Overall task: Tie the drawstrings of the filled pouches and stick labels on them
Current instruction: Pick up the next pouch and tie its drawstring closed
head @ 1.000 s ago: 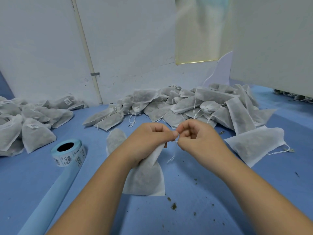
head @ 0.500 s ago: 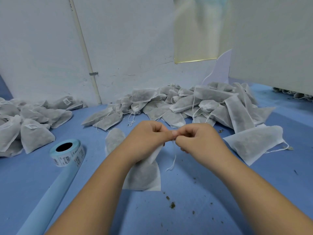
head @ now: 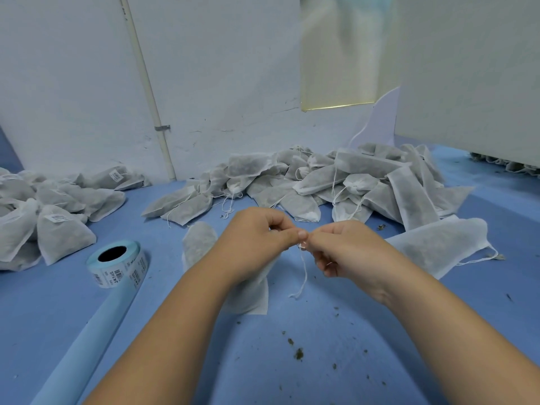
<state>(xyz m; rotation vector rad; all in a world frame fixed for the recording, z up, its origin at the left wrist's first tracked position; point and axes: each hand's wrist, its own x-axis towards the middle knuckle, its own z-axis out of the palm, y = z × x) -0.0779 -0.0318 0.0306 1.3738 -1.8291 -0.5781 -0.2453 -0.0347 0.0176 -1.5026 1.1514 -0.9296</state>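
Observation:
A filled white pouch hangs under my left hand, its lower edge on the blue surface. My left hand grips its gathered neck and pinches the drawstring. My right hand meets it fingertip to fingertip and pinches the same white drawstring, whose loose end dangles down between the hands. A roll of barcode labels stands to the left, its blue backing strip trailing toward me.
A heap of untied pouches lies at the back centre and right, one flat pouch close to my right hand. Labelled pouches are piled at the left. Another pouch lies behind my left forearm. Dark crumbs dot the surface.
My hands have stayed together at the pouch neck. The right hand's fingers shifted slightly on the string, and the loose end now hangs longer between the hands.

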